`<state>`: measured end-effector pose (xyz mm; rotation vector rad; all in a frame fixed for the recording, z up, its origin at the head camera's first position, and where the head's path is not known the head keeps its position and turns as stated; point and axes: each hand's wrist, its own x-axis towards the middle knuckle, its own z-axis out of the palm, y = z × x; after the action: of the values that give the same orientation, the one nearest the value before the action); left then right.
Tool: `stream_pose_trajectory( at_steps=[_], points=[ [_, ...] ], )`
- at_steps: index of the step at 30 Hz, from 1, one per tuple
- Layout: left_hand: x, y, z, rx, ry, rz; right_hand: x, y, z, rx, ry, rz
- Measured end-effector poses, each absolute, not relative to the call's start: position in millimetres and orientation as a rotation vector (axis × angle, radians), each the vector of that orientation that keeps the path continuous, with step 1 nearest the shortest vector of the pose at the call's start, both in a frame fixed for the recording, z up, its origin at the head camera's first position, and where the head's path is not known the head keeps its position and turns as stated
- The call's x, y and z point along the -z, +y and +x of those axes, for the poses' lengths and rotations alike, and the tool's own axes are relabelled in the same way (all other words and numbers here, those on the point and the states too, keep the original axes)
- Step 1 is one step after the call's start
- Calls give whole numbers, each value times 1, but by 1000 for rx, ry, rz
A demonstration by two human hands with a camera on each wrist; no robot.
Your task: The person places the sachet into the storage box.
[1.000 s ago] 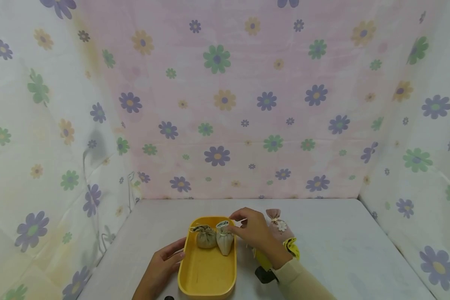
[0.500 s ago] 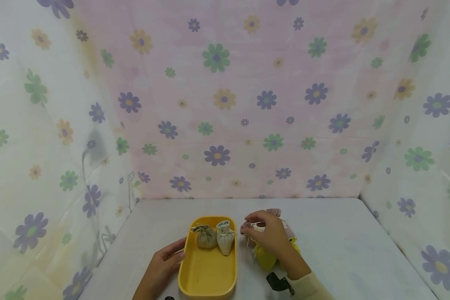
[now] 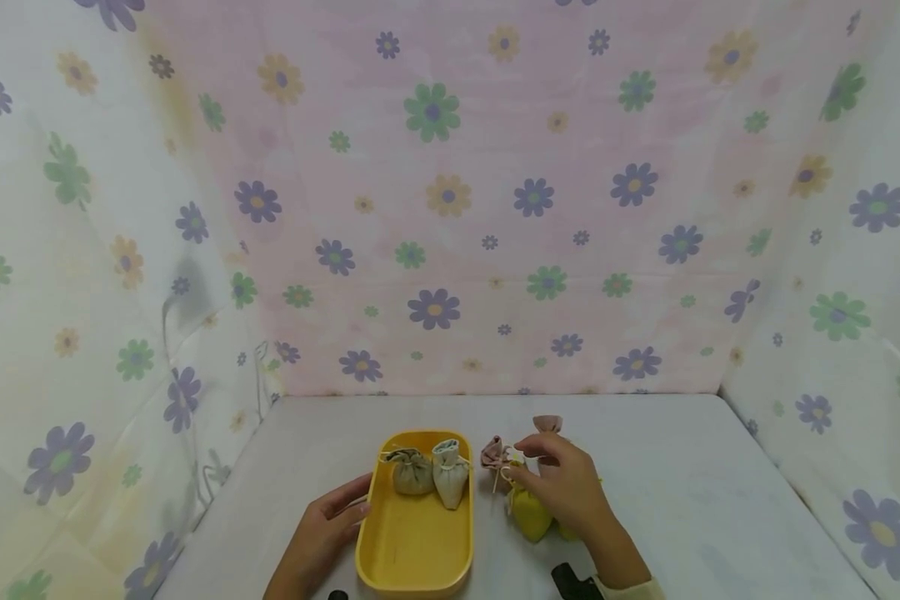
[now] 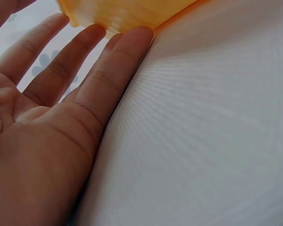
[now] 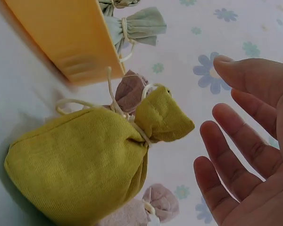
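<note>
Seen from the head, a person works at a white-covered table (image 3: 682, 483) before a flower-print cloth (image 3: 450, 200). The left hand (image 3: 326, 529) rests straight-fingered against the side of a yellow tray (image 3: 414, 550), where an olive-brown pouch (image 3: 412, 475) and a pale pouch (image 3: 450, 479) sit side by side at the far end. To the tray's right, the right hand (image 3: 562, 483) hovers over a yellow pouch (image 3: 530, 512) lying on the table, thumb and forefinger parted near its tied neck. A pink pouch (image 3: 492, 452) lies between tray and hand; a second pink pouch (image 3: 547, 423) shows beyond the knuckles. More yellow fabric (image 3: 567, 532) peeks out below the palm; whether it is another pouch, I cannot tell.

From the left wrist, extended fingers meet the tray's wall, steadying it without clasping, by the look of it.

From the right wrist, the fingers stand loosely spread with a wide gap to the thumb, holding nothing, well clear of the cloth. The yellow pouch looks plump, soft and probably light, its woven fabric unlikely to slip or break. The gathered neck, just above the cream cord (image 5: 140, 132), seems the best place to pinch.
</note>
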<state>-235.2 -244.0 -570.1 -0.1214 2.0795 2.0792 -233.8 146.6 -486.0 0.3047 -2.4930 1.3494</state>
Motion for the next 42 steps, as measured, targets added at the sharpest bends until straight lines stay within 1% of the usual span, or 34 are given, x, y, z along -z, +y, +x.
stream_pose_trajectory(
  at_steps=[16,23,32,42],
  points=[
    [569,-243,-236,-2092,2065,-115,502,161,-233,-1362,-2668,263],
    [570,-244,-236,-2071,2073,-139,514,159,-237,-1226,-2749,213],
    [573,-248,-237,-2069,2071,-99,515,154,-237,-1165,-2772,159],
    [573,-246,-239,-2018,2117,-116,519,155,-238,-1094,-2790,160]
  ],
)
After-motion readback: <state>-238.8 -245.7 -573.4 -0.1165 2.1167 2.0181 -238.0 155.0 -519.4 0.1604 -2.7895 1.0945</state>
